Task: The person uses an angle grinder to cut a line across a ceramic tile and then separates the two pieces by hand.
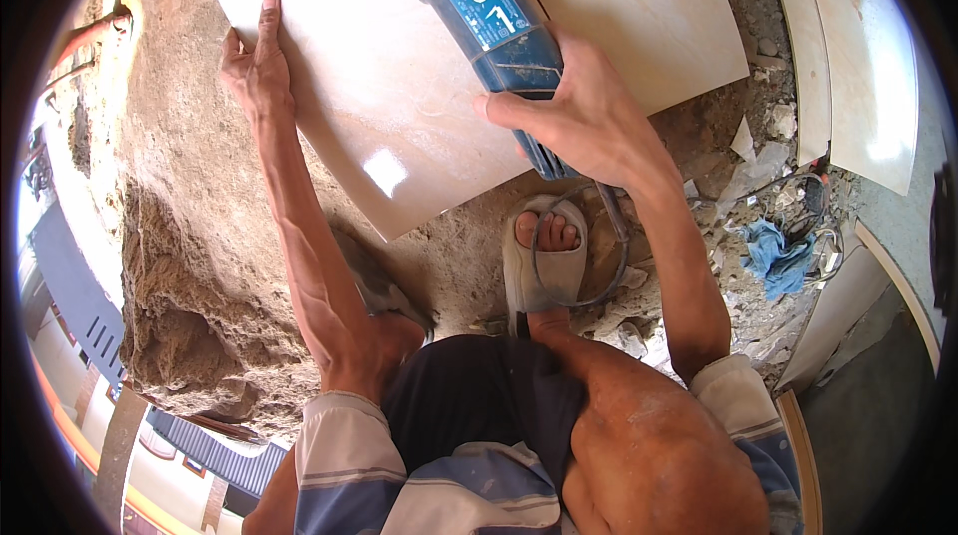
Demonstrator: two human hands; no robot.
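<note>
A blue angle grinder (486,21) is in my right hand (589,111), the thumb across its body and the fingers wrapped round the far side. Its head points away from me, past the top of the picture, so the disc is out of sight. Beneath it lies a large glossy cream tile (369,66) with faint beige veining. A dark straight line runs on the tile beside the grinder; whether it is a cut or a gap I cannot tell. At the tile's left edge my left hand (261,71) grips, thumb on the rim and fingers curled at the side, partly hidden.
The grinder's black cord (621,216) loops over my sandalled right foot (547,246). Broken tile pieces and rubble (758,166) litter the right side, with a crumpled blue cloth (778,256). More tiles (868,56) stand at far right. Rough ground (190,285) drops away at left.
</note>
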